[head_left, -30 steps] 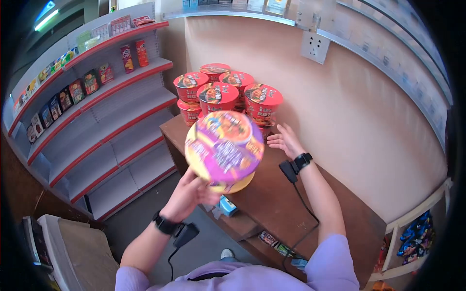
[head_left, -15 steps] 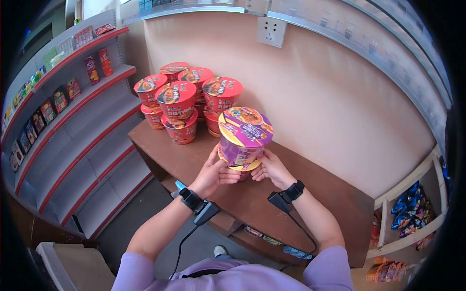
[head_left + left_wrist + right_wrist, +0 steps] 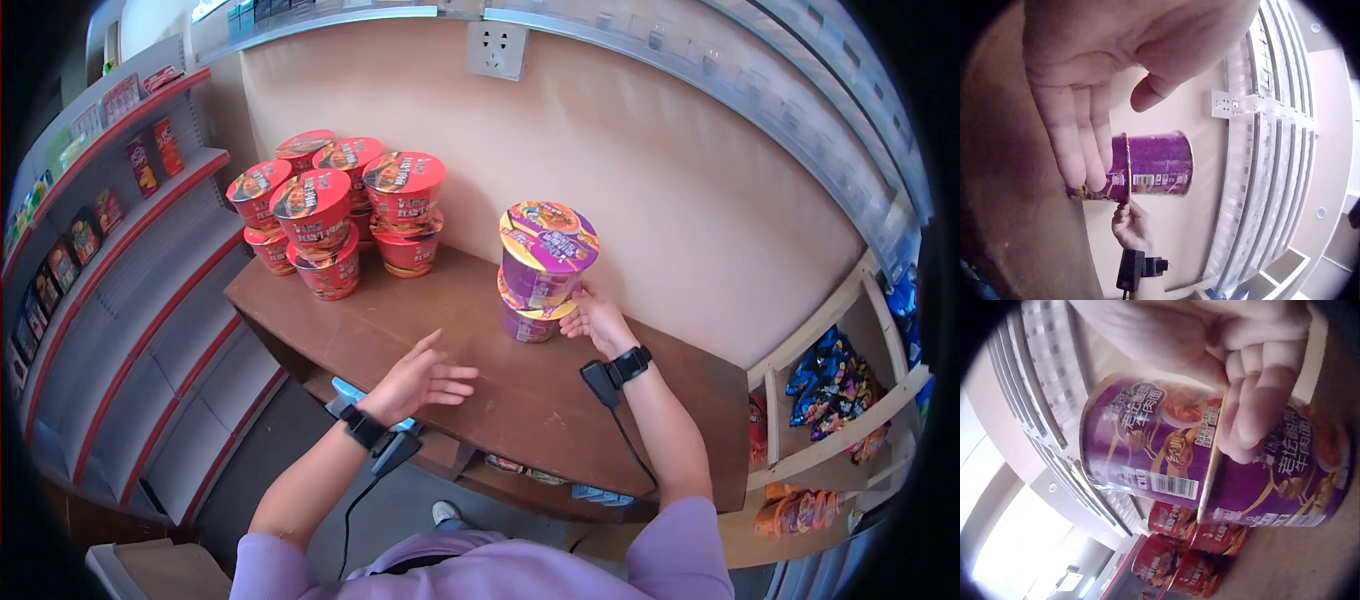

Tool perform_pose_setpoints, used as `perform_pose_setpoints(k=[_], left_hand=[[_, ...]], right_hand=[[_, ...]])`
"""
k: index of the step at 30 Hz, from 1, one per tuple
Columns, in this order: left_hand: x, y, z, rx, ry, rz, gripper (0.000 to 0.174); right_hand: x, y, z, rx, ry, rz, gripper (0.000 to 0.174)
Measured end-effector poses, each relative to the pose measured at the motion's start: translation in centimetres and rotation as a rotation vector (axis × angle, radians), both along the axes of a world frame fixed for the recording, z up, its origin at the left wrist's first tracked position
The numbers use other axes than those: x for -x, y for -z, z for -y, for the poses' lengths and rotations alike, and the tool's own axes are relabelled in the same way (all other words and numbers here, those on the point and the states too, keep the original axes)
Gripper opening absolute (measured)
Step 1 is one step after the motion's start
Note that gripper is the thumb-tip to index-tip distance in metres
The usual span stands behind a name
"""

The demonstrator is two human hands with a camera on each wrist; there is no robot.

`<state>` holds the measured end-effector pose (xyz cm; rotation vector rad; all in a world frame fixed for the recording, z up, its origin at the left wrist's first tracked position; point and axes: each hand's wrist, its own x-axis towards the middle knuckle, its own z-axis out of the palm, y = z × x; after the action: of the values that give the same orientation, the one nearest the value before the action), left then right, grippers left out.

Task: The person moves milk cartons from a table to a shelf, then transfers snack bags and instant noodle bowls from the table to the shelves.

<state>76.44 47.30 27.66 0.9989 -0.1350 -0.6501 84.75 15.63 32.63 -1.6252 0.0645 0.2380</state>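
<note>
Two purple instant noodle cups stand stacked on the brown table near the wall, the upper cup [image 3: 545,285] upright on the yellow-edged lid of the lower cup [image 3: 525,326]. My right hand [image 3: 600,325] is at the right side of the stack. Its fingers [image 3: 1254,419] lie loosely bent against the seam between the cups in the right wrist view. Off to the front left of the stack, my left hand [image 3: 412,382] hovers over the table with fingers spread and nothing in it. In the left wrist view its fingers overlap the lower cup.
Stacked red noodle cups [image 3: 312,210] stand at the table's left end. Red-edged shelves [image 3: 150,330] rise to the left. A wall [image 3: 650,180] with a socket [image 3: 496,50] lies behind the table [image 3: 400,320]. A wooden rack [image 3: 850,430] with snack bags stands at the right.
The purple upper cup, carried in my left hand a second ago, now sits on the lower one. My left hand has let go and drawn back left; my right hand stays beside the stack.
</note>
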Motion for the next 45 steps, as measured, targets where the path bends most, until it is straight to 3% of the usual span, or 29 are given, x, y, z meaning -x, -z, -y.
perform_pose_setpoints(k=[5,9,12,14,16,18,21,24,27,32,35,40,43,45], left_hand=[[5.4,0.8,-4.0,-0.021,-0.143,-0.072,0.051],[10.2,2.8,-6.4,0.034,-0.261,-0.124,0.047],[13.2,5.5,-7.4,0.08,-0.314,-0.144,0.045],[15.3,7.7,-7.7,0.107,-0.349,-0.194,0.044],[17.0,10.5,-7.8,0.015,-0.368,-0.26,0.046],[18.3,14.1,-8.1,-0.001,-0.407,-0.361,0.046],[20.4,19.3,-7.9,-0.022,-0.449,-0.494,0.041],[21.5,23.4,-8.2,-0.038,-0.513,-0.587,0.039],[20.6,26.8,-9.3,-0.198,-0.487,-0.606,0.038],[16.5,27.5,-12.9,-0.397,-0.675,-0.56,0.04],[14.5,26.1,-15.5,-0.446,-0.664,-0.438,0.039],[9.3,26.8,-21.0,-0.699,-0.468,-0.351,0.04],[3.8,30.0,-24.6,-0.78,-0.339,-0.218,0.043],[-0.9,35.9,-26.7,-0.914,-0.294,-0.069,0.045]], right_hand=[[-1.4,1.8,0.6,-0.032,0.096,0.045,0.044],[1.6,1.8,0.4,-0.106,0.035,-0.015,0.047],[6.3,2.3,0.6,-0.136,0.167,0.032,0.049],[11.7,1.8,0.7,-0.141,0.088,0.047,0.047],[17.2,1.9,0.1,-0.143,-0.135,-0.007,0.04],[21.9,4.5,-1.9,-0.194,-0.325,-0.144,0.034],[27.3,11.3,-5.4,-0.053,-0.531,-0.401,0.034],[29.8,20.1,-8.3,-0.055,-0.554,-0.661,0.034],[29.1,26.0,-12.3,-0.044,-0.562,-0.687,0.033],[23.6,28.7,-17.9,-0.15,-0.598,-0.638,0.032],[21.1,30.6,-20.5,-0.115,-0.459,-0.671,0.034],[17.4,32.6,-24.2,-0.055,-0.381,-0.659,0.034],[14.3,36.7,-25.1,0.01,-0.082,-0.526,0.037],[11.7,38.6,-25.8,0.04,0.12,-0.464,0.043]])
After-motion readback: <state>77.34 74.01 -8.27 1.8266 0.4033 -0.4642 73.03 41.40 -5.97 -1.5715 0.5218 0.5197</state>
